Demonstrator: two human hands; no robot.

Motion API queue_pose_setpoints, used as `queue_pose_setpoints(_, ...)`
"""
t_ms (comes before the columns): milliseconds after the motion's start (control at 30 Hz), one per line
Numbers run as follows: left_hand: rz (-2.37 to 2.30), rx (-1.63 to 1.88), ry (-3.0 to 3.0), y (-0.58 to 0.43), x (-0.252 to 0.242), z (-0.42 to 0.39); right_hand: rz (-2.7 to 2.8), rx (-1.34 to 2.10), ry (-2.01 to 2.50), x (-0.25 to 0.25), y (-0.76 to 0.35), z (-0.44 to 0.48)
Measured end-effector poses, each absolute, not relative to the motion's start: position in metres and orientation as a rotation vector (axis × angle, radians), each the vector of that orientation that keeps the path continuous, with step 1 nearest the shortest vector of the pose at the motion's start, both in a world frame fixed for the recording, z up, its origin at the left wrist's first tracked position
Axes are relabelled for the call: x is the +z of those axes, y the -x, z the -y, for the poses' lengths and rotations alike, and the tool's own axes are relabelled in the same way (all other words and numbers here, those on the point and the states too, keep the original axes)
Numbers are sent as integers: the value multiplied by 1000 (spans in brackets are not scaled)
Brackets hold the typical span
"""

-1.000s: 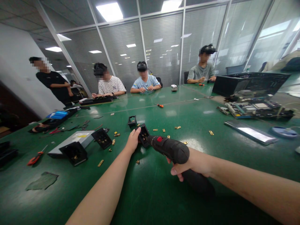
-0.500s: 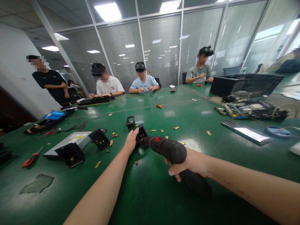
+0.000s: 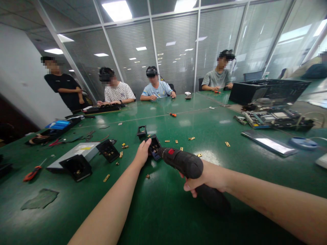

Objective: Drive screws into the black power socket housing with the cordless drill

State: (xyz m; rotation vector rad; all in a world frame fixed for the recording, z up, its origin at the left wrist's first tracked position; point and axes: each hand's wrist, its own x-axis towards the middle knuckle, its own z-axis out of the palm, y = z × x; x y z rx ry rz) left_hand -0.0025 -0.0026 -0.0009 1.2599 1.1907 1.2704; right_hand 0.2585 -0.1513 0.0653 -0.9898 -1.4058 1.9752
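Observation:
Near the middle of the green table, my left hand grips the left side of a small black box-shaped housing, tilted so that brass-coloured parts show inside. My right hand is wrapped round the handle of a black cordless drill. The drill's front end points left into the opening of the housing; whether its bit touches a screw is hidden. Just behind the housing stands an empty black frame. Two similar black housings, one nearer and one farther, sit to the left.
Several brass strips and small screws lie scattered around. An orange screwdriver and a grey metal box are at left. To the right are a circuit board and a black case. Several people sit across the table.
My hands, the drill and the housing have hardly moved. At the far left, the standing person has shifted to the right. The seated people's hands have moved slightly.

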Motion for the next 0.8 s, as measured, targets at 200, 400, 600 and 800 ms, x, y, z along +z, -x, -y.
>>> queue_pose_setpoints(200,-1200,1276,-1261,3,-2,1,1417,1973,998,66,-258,151)
queue_pose_setpoints(400,-1193,1282,-1254,2,0,2,1443,1967,987,65,-257,152)
queue_pose_setpoints(600,-1170,1277,-1246,1,1,3,1433,1973,1000,68,-257,152)
queue_pose_setpoints(800,-1165,1281,-1241,0,2,4,1430,1977,984,65,-258,151)
